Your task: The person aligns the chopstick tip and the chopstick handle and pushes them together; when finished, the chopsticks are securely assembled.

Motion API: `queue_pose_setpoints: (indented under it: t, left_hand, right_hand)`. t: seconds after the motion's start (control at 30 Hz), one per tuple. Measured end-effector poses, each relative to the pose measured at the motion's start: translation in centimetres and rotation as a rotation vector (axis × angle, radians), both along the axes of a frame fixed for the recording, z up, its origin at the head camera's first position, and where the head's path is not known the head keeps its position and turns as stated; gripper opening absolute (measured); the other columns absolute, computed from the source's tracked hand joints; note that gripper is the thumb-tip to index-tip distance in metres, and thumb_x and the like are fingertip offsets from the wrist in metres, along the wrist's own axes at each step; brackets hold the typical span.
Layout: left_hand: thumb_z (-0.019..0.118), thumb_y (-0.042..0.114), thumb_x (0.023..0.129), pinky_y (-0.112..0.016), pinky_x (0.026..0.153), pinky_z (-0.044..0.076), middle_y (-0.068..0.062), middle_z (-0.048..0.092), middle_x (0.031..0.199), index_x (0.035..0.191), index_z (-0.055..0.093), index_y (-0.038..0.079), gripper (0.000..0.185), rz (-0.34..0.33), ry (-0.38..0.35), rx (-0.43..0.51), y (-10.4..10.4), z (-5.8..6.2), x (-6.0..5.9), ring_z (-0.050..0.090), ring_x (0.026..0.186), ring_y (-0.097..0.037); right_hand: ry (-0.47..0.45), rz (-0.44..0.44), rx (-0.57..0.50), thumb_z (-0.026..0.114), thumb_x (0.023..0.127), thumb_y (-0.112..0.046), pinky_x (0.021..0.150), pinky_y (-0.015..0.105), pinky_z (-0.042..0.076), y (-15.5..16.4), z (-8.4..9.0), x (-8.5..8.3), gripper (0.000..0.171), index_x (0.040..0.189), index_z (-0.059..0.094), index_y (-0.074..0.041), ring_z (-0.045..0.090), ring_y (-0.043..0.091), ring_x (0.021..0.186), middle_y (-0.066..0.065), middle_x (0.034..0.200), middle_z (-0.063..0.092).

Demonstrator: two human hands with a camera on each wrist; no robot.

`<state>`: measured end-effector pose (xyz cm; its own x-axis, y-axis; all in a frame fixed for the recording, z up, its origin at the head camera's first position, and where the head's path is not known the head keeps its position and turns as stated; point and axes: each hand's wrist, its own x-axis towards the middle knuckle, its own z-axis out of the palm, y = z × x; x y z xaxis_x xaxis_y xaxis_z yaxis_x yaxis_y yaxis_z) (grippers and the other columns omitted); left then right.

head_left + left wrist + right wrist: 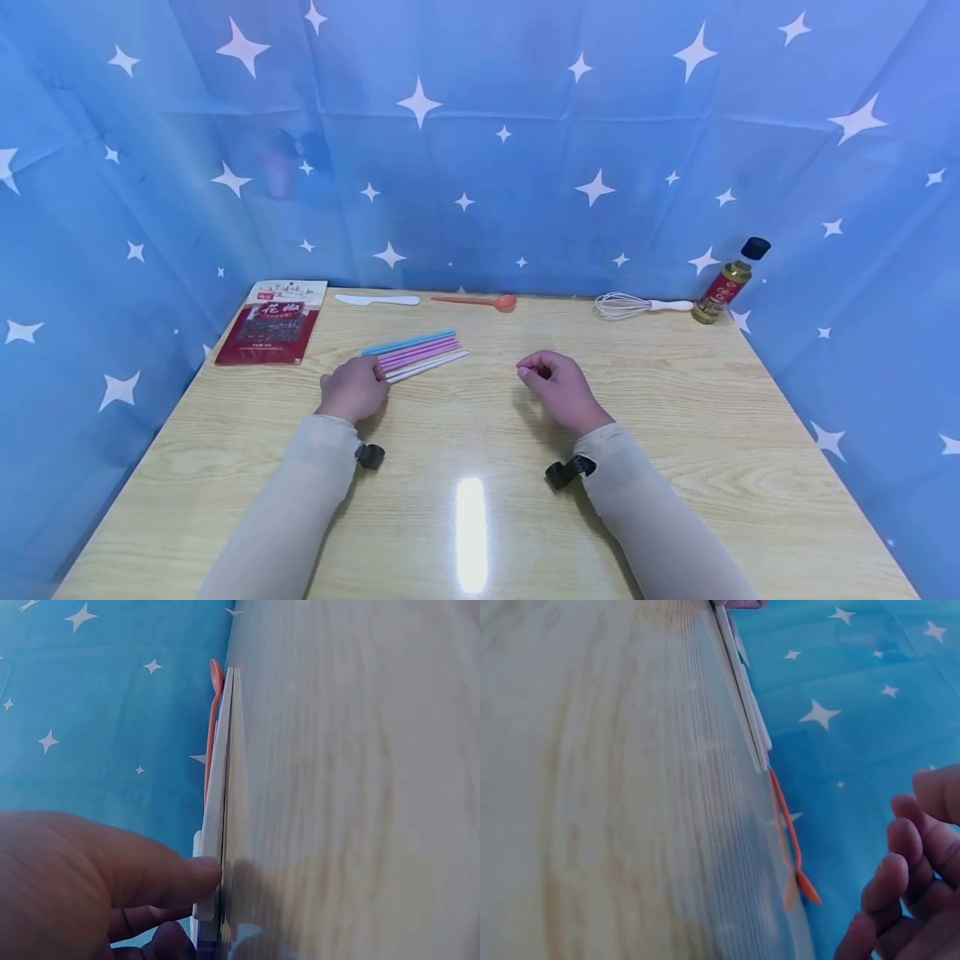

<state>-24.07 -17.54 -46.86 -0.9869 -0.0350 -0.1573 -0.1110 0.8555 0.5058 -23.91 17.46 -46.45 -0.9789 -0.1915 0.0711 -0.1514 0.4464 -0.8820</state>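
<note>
A row of blue, pink, purple and white chopsticks (422, 353) lies slanted on the wooden table. At its left end, my left hand (352, 390) grips the chopsticks. In the left wrist view the thumb presses the near end of a white chopstick (214, 825), with curled fingers on the far side; how many chopsticks it holds is hidden. Right of the row, my right hand (558, 390) hovers over the table with loosely curled fingers and nothing in it. The right wrist view also shows these bent fingers (889, 885) apart from everything.
Along the back edge lie a white knife (377, 300), an orange spoon (504, 303) and a whisk (626, 306). A red spice packet (270, 329) lies at the back left. An oil bottle (723, 292) stands at the back right, by the blue starry curtain (495, 75).
</note>
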Motion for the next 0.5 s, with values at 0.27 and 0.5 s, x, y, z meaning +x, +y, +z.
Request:
queue_pose_setpoints:
  t: [0.27,0.5]
  left_hand:
    - [0.065,0.015,0.097,-0.057,0.091,0.035,-0.007,0.063,0.085,0.091,0.061,0.012,0.008,0.020,-0.024,-0.007,-0.28,-0.07,0.19,0.056,0.080,-0.028]
    - [0.065,0.019,0.097,-0.056,0.089,0.035,-0.007,0.063,0.087,0.093,0.061,0.011,0.009,0.008,-0.005,0.021,-0.29,-0.33,0.54,0.056,0.079,-0.027]
  right_hand:
    - [-0.002,-0.001,-0.008,0.065,0.105,-0.020,0.077,0.034,0.048,-0.11,-0.21,-0.02,0.024,0.116,0.073,0.000,0.056,0.025,0.087,0.008,0.096,0.065]
    - [-0.012,-0.019,0.011,0.065,0.105,-0.020,0.078,0.034,0.048,0.12,-0.55,-0.01,0.023,0.117,0.073,-0.002,0.055,0.024,0.088,0.007,0.096,0.065]
